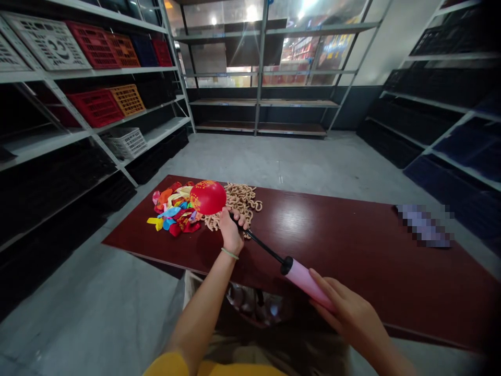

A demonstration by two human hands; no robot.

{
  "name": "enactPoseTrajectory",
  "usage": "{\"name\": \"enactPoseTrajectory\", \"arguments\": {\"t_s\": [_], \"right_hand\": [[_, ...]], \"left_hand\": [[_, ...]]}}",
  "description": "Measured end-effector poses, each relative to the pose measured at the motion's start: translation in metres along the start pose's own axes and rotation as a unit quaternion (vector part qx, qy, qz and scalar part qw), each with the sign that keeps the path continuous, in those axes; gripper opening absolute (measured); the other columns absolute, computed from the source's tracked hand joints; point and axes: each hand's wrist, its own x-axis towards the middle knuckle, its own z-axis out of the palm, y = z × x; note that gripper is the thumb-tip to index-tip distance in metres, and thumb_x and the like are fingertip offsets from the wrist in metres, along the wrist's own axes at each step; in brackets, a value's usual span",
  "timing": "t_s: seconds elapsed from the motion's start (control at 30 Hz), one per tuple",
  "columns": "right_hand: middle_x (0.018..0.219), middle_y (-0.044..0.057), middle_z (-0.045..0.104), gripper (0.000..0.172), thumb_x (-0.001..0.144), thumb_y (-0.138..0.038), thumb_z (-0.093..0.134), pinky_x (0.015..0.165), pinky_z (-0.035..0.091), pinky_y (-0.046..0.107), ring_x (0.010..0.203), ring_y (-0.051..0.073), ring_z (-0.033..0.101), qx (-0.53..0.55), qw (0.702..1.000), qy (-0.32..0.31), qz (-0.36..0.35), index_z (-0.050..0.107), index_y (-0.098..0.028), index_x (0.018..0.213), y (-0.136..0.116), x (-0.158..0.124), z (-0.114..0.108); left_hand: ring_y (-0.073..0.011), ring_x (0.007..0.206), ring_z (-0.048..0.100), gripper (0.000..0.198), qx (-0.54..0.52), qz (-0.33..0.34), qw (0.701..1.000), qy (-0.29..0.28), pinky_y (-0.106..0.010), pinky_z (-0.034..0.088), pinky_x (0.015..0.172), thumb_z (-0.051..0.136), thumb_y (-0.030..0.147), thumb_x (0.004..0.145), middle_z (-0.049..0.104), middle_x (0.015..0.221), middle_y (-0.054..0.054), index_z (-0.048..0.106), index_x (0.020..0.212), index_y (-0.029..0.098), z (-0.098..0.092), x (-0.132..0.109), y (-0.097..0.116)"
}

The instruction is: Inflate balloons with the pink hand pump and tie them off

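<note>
Clasps pink balloon pump (307, 282) at far end in closed left hand (233, 232), at near end in curled right hand (348, 305); holds red balloon (209, 198), bearing unreadable gold print, just beyond left hand.

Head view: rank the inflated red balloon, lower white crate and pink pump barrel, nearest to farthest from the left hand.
1. Inflated red balloon: at the left hand.
2. Pink pump barrel: lower right, in the right hand.
3. Lower white crate: far off, on the left shelving.
</note>
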Motion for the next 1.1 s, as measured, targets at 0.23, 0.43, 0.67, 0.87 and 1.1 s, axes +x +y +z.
{"name": "enactPoseTrajectory", "arguments": {"t_s": [0.23, 0.43, 0.67, 0.87, 1.1], "right_hand": [[0.104, 0.007, 0.067, 0.059, 0.096, -0.036, 0.048, 0.064, 0.049, 0.027, 0.082, 0.018, 0.067, -0.021, 1.000, 0.017, 0.012, 0.032, -0.025, 0.152, -0.026, 0.042, 0.004], [0.092, 0.004, 0.066, 0.062, 0.094, -0.038, 0.052, 0.057, 0.046, 0.026, 0.075, 0.018, 0.066, -0.019, 0.999, 0.025, 0.028, 0.033, -0.025, 0.151, -0.059, 0.090, 0.016], [0.100, 0.006, 0.067, 0.067, 0.096, -0.040, 0.050, 0.064, 0.053, 0.028, 0.081, 0.020, 0.067, 0.024, 0.999, 0.025, 0.016, 0.022, -0.025, 0.155, -0.061, 0.089, 0.020], [0.112, 0.008, 0.066, 0.061, 0.097, -0.037, 0.049, 0.072, 0.054, 0.029, 0.090, 0.019, 0.067, 0.032, 0.999, 0.004, 0.013, 0.027, -0.026, 0.153, -0.032, 0.050, 0.011], [0.116, 0.009, 0.065, 0.059, 0.097, -0.036, 0.050, 0.077, 0.054, 0.031, 0.095, 0.020, 0.067, 0.000, 1.000, 0.007, -0.005, 0.031, -0.027, 0.152, -0.002, 0.013, 0.001]], "left_hand": [[-0.0067, 0.041, 0.036, 0.019, -0.012, 0.016, 1.000, 0.013, -0.018, 0.025, 0.036, 0.050, 0.036, 0.094, 0.035, 0.062, 0.006, 0.043, 0.084, 0.022, -0.002, 0.001, 0.004], [-0.0062, 0.041, 0.036, 0.022, 0.008, -0.002, 1.000, 0.026, -0.017, 0.026, 0.036, 0.053, 0.038, 0.093, 0.036, 0.061, 0.007, 0.042, 0.082, 0.022, 0.002, -0.015, -0.010], [-0.0065, 0.038, 0.034, 0.022, 0.033, -0.014, 0.999, 0.032, -0.017, 0.026, 0.035, 0.055, 0.040, 0.092, 0.036, 0.058, 0.007, 0.043, 0.084, 0.023, 0.002, -0.013, -0.012], [-0.0070, 0.039, 0.036, 0.022, 0.034, -0.004, 0.999, 0.029, -0.017, 0.026, 0.036, 0.054, 0.040, 0.092, 0.036, 0.057, 0.008, 0.042, 0.084, 0.023, 0.007, -0.003, -0.004], [-0.0072, 0.039, 0.036, 0.020, 0.020, 0.003, 1.000, 0.020, -0.019, 0.026, 0.035, 0.050, 0.036, 0.094, 0.036, 0.059, 0.007, 0.042, 0.082, 0.022, 0.004, 0.007, 0.003]]}}
